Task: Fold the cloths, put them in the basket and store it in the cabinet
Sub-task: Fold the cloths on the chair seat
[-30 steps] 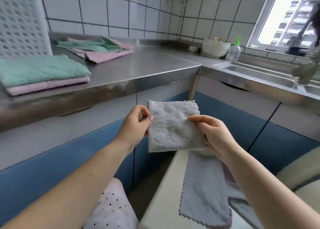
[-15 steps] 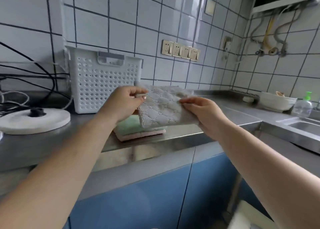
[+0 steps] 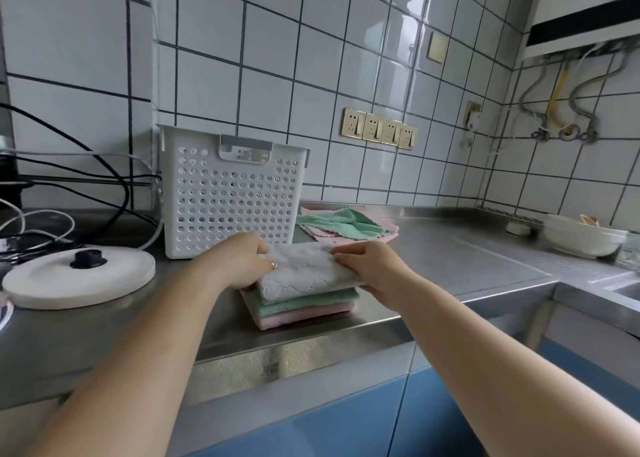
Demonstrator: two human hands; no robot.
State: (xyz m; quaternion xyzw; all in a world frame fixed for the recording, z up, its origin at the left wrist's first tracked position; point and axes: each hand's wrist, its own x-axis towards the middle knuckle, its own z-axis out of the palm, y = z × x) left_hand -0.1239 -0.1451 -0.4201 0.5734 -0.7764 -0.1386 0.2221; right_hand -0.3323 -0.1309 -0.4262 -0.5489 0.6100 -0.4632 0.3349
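The left hand pinches the left edge of a folded white quilted cloth, thumb on top and fingers curled under, while the right hand grips the opposite edge the same way; holding both ends keeps the fold flat and square as it meets the pile, so it does not spring open. That cloth sits on top of a folded green cloth, which lies on a folded pink cloth, the three making a neat stack near the front edge of the steel counter. Taking the white perforated basket as the landmark, the stack lies just in front of it, close enough that the whole pile can likely be lifted straight in. To the basket's right, against the tiled wall, a loose green cloth lies crumpled over a spread pink cloth, seemingly not yet folded. To the basket's left rests a round white lid with a black knob, and dark cables trail behind it. Far to the basket's right stand white bowls near the sink. I judge the folding to be partly done, with the basket apparently not yet filled.
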